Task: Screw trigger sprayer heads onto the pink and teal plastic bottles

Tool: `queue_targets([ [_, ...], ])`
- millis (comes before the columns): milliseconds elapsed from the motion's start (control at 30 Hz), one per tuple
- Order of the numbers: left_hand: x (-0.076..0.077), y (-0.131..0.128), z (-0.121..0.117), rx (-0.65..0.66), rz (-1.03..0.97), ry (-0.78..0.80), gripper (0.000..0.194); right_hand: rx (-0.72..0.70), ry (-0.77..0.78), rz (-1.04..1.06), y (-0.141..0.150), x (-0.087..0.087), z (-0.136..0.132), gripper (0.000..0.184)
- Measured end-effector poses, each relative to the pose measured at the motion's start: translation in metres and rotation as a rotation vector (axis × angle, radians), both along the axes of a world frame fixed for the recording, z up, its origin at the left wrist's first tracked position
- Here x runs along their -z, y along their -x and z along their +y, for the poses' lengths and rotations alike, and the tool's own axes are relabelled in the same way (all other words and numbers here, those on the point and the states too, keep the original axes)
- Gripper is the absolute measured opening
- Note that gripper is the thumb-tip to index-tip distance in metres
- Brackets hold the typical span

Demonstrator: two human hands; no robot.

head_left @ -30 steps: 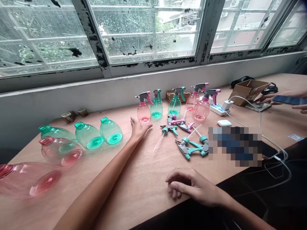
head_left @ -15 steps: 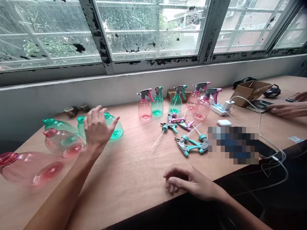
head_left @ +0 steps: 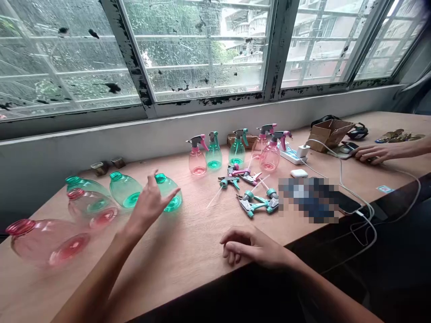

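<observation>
Five fitted spray bottles [head_left: 197, 161] stand upper centre; five headless bottles [head_left: 124, 188], left, and five loose heads [head_left: 247, 206], centre, remain; left hand [head_left: 150, 199] spread, contact unclear; right hand [head_left: 251, 246] loosely curled, apparently empty.

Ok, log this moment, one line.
left hand: at green bottle, grip unclear | right hand: curled at table edge | spray heads: on table

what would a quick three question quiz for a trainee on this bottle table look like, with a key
1. How many upright bottles have a spray head fitted?
2. True or false: the right hand is apart from the loose spray heads.
3. Which is nearest the left hand?
a) power strip
b) open green bottle
c) cardboard box

Key: 1. Five; 2. True; 3. b
</observation>
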State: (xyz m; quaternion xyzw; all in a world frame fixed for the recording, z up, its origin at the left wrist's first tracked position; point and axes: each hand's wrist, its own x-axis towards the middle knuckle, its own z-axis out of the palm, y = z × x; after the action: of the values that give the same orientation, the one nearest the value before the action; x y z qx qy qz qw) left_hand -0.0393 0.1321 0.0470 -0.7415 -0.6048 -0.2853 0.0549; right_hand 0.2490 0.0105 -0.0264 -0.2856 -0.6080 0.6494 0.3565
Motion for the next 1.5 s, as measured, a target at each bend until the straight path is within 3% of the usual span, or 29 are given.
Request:
queue_targets([
  [167,0.019,-0.014,-0.083,0.166,-0.12,0.043,0.08,-0.01,-0.004,-0.001,0.0,0.002,-0.002,0.028],
  [267,0.038,-0.029,-0.134,0.137,-0.251,0.031,0.075,-0.012,-0.011,-0.015,0.0,0.002,-0.002,0.029],
  [367,0.06,-0.041,-0.161,0.116,-0.335,-0.007,0.078,-0.002,-0.018,-0.027,0.001,0.001,-0.002,0.032],
  [467,0.076,-0.044,-0.166,0.138,-0.418,0.072,0.089,-0.005,-0.031,-0.047,0.002,0.0,-0.003,0.035],
  [567,0.079,-0.04,-0.162,0.16,-0.454,0.183,0.1,0.022,-0.074,-0.102,0.004,0.0,-0.006,0.034],
  [633,0.078,-0.037,-0.16,0.172,-0.431,0.256,0.105,0.187,-0.206,-0.218,0.001,-0.001,-0.008,0.031],
  [733,0.076,-0.035,-0.161,0.21,-0.379,0.307,0.105,0.624,-0.586,-0.47,-0.009,0.0,-0.002,0.026],
  [800,0.075,-0.035,-0.162,0.221,-0.387,0.295,0.103,0.794,-0.797,-0.668,-0.018,0.004,0.008,0.032],
  [900,0.073,-0.036,-0.164,0.158,-0.464,0.26,0.099,0.829,-0.861,-0.976,-0.027,0.016,0.026,0.057],
  [1033,0.071,-0.037,-0.164,0.047,-0.592,0.213,0.092,0.752,-0.807,-1.097,-0.029,0.026,0.037,0.05],
  [1100,0.071,-0.036,-0.162,0.052,-0.676,0.198,0.098,0.747,-0.845,-1.041,-0.028,0.024,0.034,0.045],
  [1167,0.072,-0.035,-0.16,0.068,-0.762,0.183,0.099,0.829,-0.898,-0.904,-0.027,0.019,0.026,0.04],
  [1267,0.072,-0.033,-0.159,0.089,-0.799,0.17,0.083,0.942,-0.844,-0.452,-0.025,0.005,0.007,0.034],
  [1400,0.071,-0.032,-0.16,0.138,-0.742,0.16,0.075,0.785,-0.42,0.275,-0.03,-0.02,-0.019,0.032],
  [1500,0.072,-0.032,-0.16,0.16,-0.671,0.134,0.075,0.744,-0.09,0.493,-0.039,-0.038,-0.03,0.044],
])
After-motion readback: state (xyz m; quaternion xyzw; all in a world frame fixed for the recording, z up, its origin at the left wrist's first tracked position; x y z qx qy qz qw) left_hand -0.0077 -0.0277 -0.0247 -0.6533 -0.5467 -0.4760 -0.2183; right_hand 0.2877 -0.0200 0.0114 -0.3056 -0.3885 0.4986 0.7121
